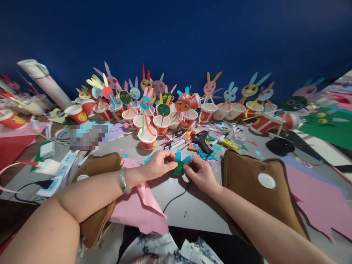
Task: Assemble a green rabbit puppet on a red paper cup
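Between both hands, just above the table, is a small green paper rabbit face (178, 168) with two blue paper ears (182, 157) at its top. My left hand (157, 165) pinches its left edge between thumb and forefinger. On the other side, my right hand (201, 173) pinches the right edge near the base of an ear. My fingers cover parts of the face's rim. Beyond the hands stand several red-and-white paper cups (147, 139) bearing paper rabbit faces on strips.
A black glue gun (202, 142) lies among paper scraps behind my right hand. Brown cushions (254, 190) flank my arms. Pink paper (137, 207) hangs over the table's front edge. A white power strip (56, 179) with cables lies left; a white-topped cylinder (45, 80) leans behind.
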Demonstrator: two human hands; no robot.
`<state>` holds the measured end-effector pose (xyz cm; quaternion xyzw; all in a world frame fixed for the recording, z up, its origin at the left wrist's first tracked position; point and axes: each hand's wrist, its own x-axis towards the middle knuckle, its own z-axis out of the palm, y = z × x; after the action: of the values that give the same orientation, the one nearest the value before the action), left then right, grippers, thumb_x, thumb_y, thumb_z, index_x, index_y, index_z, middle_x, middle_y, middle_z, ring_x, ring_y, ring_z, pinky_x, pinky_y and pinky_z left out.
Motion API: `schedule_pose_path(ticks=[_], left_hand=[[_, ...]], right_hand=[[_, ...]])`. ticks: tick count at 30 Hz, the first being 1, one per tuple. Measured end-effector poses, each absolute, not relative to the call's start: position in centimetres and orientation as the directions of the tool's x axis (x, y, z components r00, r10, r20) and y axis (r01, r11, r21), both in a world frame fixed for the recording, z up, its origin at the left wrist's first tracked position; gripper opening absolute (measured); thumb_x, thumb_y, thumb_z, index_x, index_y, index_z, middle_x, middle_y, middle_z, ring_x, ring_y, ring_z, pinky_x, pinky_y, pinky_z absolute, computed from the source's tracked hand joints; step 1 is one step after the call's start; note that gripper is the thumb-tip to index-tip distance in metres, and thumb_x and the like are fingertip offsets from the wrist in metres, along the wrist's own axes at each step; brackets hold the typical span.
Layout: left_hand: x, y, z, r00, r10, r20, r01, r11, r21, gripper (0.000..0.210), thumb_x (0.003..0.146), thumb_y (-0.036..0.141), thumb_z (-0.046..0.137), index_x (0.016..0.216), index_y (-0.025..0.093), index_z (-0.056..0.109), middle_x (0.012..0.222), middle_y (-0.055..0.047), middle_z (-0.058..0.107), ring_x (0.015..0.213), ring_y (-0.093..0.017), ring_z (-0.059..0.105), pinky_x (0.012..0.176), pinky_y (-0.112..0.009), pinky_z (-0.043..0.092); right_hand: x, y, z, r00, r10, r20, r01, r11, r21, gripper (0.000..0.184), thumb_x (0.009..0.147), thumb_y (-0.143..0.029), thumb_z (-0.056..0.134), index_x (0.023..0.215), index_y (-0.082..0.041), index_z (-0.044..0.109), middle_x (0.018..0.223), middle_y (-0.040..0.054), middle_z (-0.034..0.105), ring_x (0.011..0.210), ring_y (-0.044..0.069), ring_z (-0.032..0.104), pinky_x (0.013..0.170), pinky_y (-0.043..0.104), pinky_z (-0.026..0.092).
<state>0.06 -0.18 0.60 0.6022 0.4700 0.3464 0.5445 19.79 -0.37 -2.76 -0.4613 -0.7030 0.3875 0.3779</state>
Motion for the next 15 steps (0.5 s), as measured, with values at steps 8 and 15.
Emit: schedule_pose_path(ticks=[8, 15], left_hand=[[-0.02, -0.22, 0.59, 0.321, 0.946, -0.053, 0.185, -0.007, 0.983, 0.009, 0.075, 0.024, 0.061, 0.071, 0.017, 0.056, 0.061, 0.005, 0.053, 0.057, -0.009, 0.049, 0.055, -0.021, 0.04], [0.04, -0.25, 0.22, 0.338, 0.937, -0.094, 0.184, 0.032, 0.982, 0.01, 0.075, 0.024, 0.06, 0.071, 0.017, 0.055, 0.061, 0.005, 0.053, 0.056, -0.009, 0.05, 0.054, -0.021, 0.039]], right_hand=[[19.53, -0.47, -2.78, -0.265, 0.953, 0.145, 0.29, 0.222, -0.931, 0.018, 0.085, -0.033, 0.06, 0.072, -0.021, 0.054, 0.057, -0.0025, 0.053, 0.051, 0.011, 0.046, 0.048, 0.023, 0.037], [19.64, -0.25, -2.69, -0.258, 0.954, 0.152, 0.282, 0.225, -0.933, 0.02, 0.084, -0.034, 0.06, 0.071, -0.021, 0.053, 0.06, -0.0016, 0.053, 0.053, 0.011, 0.045, 0.048, 0.023, 0.037]])
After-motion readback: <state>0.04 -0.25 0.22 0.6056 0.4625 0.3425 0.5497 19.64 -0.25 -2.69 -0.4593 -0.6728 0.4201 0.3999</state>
